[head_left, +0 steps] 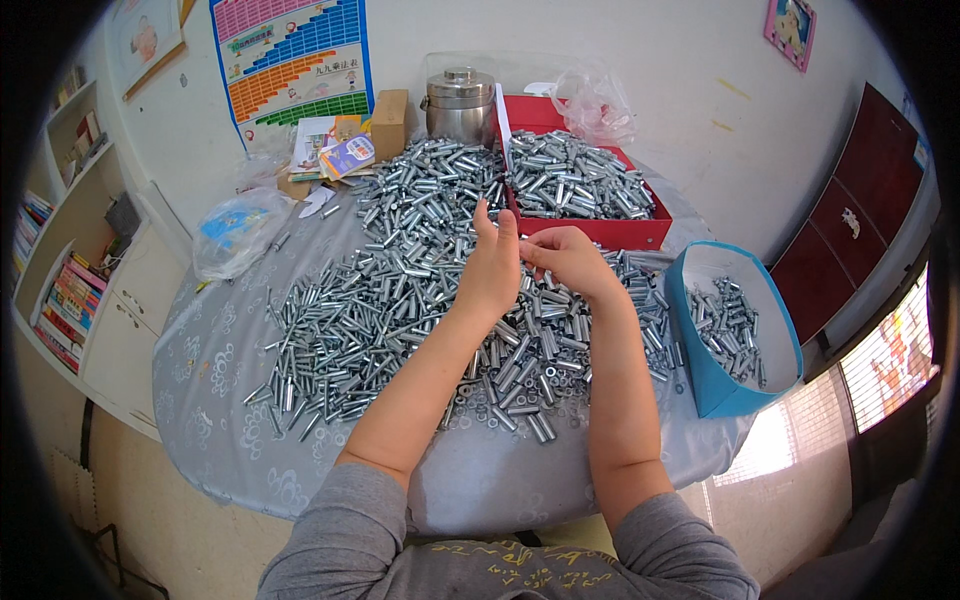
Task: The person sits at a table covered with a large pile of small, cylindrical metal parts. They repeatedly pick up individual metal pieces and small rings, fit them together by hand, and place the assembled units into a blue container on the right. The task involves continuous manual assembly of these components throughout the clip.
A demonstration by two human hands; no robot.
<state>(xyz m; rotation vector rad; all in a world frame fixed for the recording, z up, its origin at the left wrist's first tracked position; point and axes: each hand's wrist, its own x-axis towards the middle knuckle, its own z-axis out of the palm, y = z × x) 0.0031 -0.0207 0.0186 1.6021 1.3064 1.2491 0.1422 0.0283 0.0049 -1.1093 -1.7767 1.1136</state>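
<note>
A wide heap of small silver metal sleeves and bolts (400, 290) covers the middle of a round table with a grey patterned cloth (230, 400). My left hand (490, 270) and my right hand (565, 258) meet above the heap, fingertips pinched together around a small metal piece that is too tiny to make out. A red box (620, 232) full of the same silver parts stands just beyond my hands. A blue box (730, 395) with several parts inside sits at my right.
A steel lidded pot (460, 105), a cardboard box (390, 122) and booklets stand at the table's far edge. A plastic bag (235, 230) lies at the left. White shelves with books line the left wall, and a dark red cabinet (850, 220) stands at the right.
</note>
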